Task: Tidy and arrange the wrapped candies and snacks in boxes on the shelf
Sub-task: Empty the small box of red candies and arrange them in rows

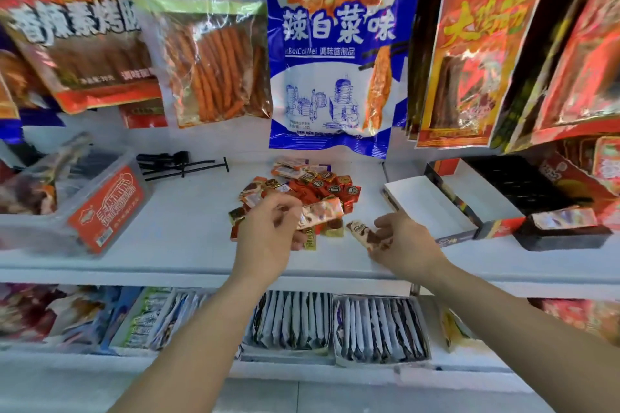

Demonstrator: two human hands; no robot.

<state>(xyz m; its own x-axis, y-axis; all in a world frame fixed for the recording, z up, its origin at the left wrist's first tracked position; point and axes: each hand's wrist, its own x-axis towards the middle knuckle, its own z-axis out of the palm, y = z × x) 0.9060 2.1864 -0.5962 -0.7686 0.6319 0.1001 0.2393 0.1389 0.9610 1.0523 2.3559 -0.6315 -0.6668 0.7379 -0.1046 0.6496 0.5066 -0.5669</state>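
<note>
Left grip (265, 231) on shiny bar (323, 211), right grip (406, 241) half hiding white bar (364, 233)

Hanging above, left to right: red snack bag (84, 43), blurred, white lettering; clear bag of orange-red sticks (214, 67), green top band; blue-and-white bag (335, 43) printed with line drawings; red-and-yellow bags (469, 54), several hung one behind another. Black peg hooks (181, 163), lying loose beneath the clear bag

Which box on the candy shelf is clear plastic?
The tub at the far left, bearing an orange label; the boxes at the right are opaque cardboard.
</note>
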